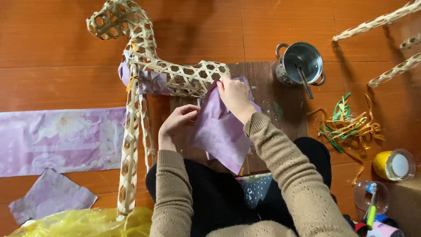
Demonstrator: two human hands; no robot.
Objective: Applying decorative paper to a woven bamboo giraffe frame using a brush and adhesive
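Observation:
A woven bamboo animal frame (144,66) lies on the wooden floor, its head at the upper left and long legs running down. A purple paper sheet (221,131) is draped from the frame's rear end over a dark wooden board (280,109). My right hand (234,94) presses the paper's upper edge against the woven body. My left hand (177,118) pinches the paper's left edge just below the frame. Purple paper also covers part of the chest (147,81).
A long purple floral paper strip (57,140) and a smaller scrap (50,195) lie at left. A yellow plastic bag (83,224) is at the bottom. A metal pot with a brush (302,63), coloured strips (348,125), a yellow lidded jar (394,164) and another bamboo frame (386,30) are at right.

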